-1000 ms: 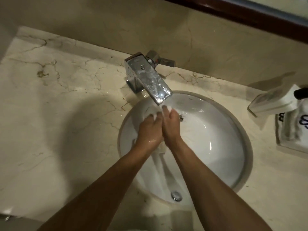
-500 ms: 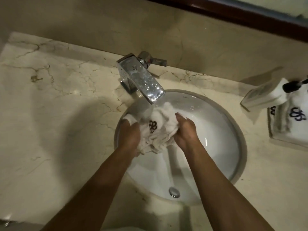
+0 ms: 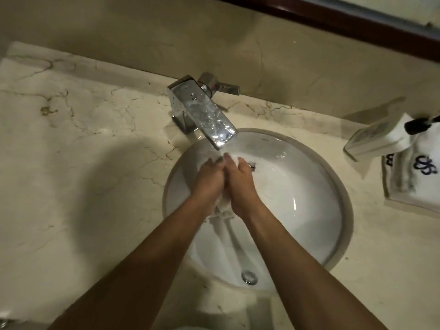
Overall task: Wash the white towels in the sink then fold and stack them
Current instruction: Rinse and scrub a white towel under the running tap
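Counter: I am standing at the cream veined marble counter [image 3: 71, 163], bare stone stretching off to my left.
Left hand: my left hand [image 3: 209, 179] is squeezing the bunched white cotton towel [image 3: 222, 210], fingers wrapped round its left side.
Tap: the square chrome tap [image 3: 202, 113] is pouring water onto my fingertips.
Towel: it is being held pressed between both palms over the round white ceramic sink [image 3: 309, 210], only a wad showing below my wrists.
Handling: soaked cloth is likely feeling heavy, limp and dripping; I judge gripping the bunched middle is best for wringing.
Right hand: my right hand [image 3: 240, 184] is clenching the towel's other side.
Far right: folded white monogrammed towels [image 3: 419, 177] are lying on the counter.
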### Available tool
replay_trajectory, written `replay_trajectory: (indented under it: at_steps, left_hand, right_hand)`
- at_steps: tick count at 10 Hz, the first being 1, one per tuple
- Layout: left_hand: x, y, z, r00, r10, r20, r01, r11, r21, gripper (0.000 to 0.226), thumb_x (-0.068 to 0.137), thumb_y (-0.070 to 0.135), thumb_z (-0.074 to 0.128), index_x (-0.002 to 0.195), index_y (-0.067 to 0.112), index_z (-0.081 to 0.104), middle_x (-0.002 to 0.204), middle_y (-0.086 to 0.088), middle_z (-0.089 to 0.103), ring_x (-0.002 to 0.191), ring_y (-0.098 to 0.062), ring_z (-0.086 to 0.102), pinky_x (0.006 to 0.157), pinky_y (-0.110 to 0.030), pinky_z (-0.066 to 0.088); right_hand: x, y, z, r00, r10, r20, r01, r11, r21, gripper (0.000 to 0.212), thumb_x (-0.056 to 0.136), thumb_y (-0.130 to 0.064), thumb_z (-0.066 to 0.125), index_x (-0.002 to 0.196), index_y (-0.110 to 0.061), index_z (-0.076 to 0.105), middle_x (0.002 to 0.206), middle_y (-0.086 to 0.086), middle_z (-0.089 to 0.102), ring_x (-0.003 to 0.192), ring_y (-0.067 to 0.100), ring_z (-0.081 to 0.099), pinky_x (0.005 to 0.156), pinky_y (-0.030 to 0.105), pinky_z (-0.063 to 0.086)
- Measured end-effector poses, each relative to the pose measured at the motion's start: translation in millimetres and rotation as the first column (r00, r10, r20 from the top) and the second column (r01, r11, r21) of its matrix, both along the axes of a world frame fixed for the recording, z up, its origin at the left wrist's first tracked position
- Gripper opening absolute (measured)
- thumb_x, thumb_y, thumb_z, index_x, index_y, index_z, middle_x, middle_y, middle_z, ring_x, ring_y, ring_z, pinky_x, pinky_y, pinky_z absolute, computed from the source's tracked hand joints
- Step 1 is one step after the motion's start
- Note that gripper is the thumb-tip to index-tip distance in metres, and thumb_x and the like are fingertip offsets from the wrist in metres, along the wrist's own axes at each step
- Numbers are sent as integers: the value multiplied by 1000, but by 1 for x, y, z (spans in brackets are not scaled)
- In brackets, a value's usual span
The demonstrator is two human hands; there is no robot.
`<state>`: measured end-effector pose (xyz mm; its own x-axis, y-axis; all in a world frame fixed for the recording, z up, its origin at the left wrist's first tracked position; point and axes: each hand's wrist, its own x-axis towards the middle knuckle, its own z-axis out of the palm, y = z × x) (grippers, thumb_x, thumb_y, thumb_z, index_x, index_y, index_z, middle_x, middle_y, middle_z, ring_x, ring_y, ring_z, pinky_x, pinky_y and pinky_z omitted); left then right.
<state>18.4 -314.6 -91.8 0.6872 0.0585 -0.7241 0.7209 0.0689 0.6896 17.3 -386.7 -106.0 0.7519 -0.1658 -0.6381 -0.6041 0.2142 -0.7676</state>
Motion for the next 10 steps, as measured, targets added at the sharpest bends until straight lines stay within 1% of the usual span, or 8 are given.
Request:
replay_trajectory:
  at_steps: [2,3,4,5,7,8,9,10]
  left_hand:
    - [15,9,-9,997,77,2,-77,997,26,28,107,25,39,86,22,58,82,4,56,81,-13,57,67,-19,47]
    - [17,13,-14,998,-21,-64,22,1000,4,30,107,29,37,120,13,59,101,1,57,90,-16,56,78,-27,49]
    - [5,-1,-12,991,-130,7,127,975,181,32,108,32,34,96,15,58,94,-3,60,83,-14,59,69,-22,47]
    - [24,10,-15,1000,-23,-21,24,998,61,32,108,22,36,116,7,63,88,-2,61,72,-9,55,60,-19,45]
    - [1,3,-9,955,-297,-13,286,908,307,43,109,34,30,116,7,62,107,-10,65,92,-19,60,76,-30,41]
    - [17,16,-6,996,-62,-58,66,996,63,35,109,24,30,129,11,56,111,-5,63,93,-14,66,65,-23,52]
    - [12,15,-1,995,-74,65,75,997,-7,28,107,19,38,89,24,59,82,10,56,71,-6,57,58,-14,47]
    - [-12,5,-1,952,-161,260,123,980,154,23,103,12,47,95,17,67,85,5,70,82,-9,68,68,-12,49]
  right_hand:
    - [30,29,-25,997,61,51,-48,973,-228,18,99,-20,51,103,-5,59,93,13,67,99,38,66,83,49,55]
    - [22,27,-32,978,133,161,-96,971,-221,17,99,-13,49,92,-11,64,89,10,67,88,29,65,76,46,54]
    - [42,10,-43,998,58,18,-51,966,-254,28,99,-33,44,92,-7,55,81,6,59,78,26,58,71,45,50]
    - [19,29,-43,974,214,70,-171,905,-389,27,96,-39,42,99,-18,58,92,2,68,93,28,65,83,52,53]
    - [47,2,-39,999,33,7,-27,911,-412,26,107,-27,40,98,-6,53,84,3,57,90,28,57,87,48,50]
    - [22,32,-19,976,203,81,-147,884,-443,23,104,-23,42,107,-7,57,99,11,65,98,32,62,89,48,50]
    - [8,31,-19,993,66,94,-36,955,-295,22,104,-23,43,109,-7,56,97,5,64,97,25,62,89,45,50]
    - [20,6,-36,972,-226,-69,228,973,28,27,102,-11,46,120,6,56,95,18,65,84,28,67,69,36,57]
